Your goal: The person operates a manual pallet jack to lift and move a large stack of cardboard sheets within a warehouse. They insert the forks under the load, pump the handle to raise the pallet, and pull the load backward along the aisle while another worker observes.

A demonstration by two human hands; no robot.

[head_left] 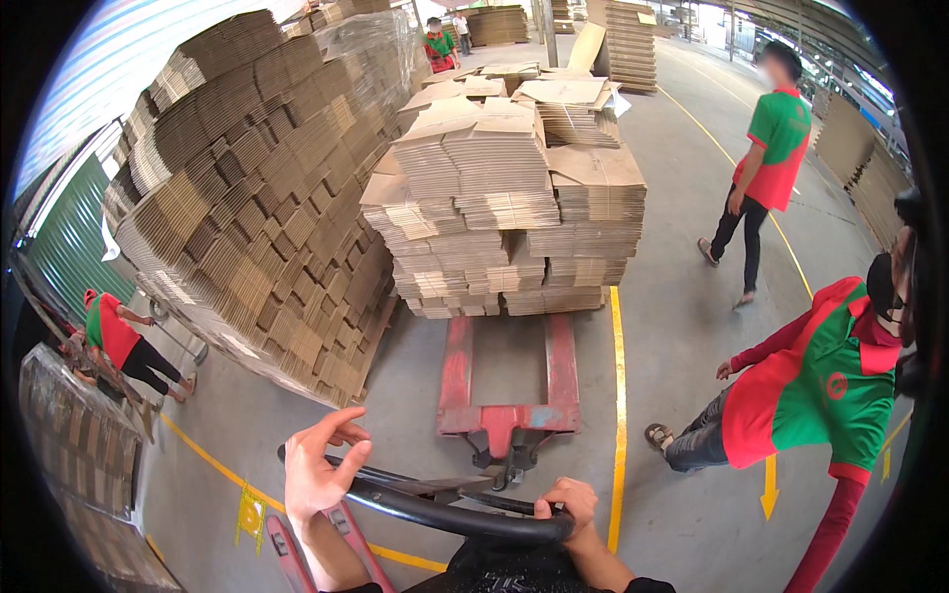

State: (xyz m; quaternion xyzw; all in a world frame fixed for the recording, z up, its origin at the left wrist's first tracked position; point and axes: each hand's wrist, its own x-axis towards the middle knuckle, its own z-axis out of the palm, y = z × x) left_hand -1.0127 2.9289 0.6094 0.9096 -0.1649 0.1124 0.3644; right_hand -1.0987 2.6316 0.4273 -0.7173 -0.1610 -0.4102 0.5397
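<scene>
A red pallet jack point(506, 376) has its forks under a stack of flattened cardboard boxes point(504, 212). Its black loop handle point(445, 514) is right in front of me. My right hand point(565, 499) is closed around the handle's right end. My left hand point(318, 466) hovers at the handle's left end with fingers spread, palm close to the bar, gripping nothing.
A tall wrapped cardboard stack point(262, 198) stands on the left. A yellow floor line point(618, 395) runs beside the jack. Three people in red-and-green shirts stand around: one close right point(811, 395), one walking farther right point(766, 168), one bending at left point(119, 341). More stacks fill the back.
</scene>
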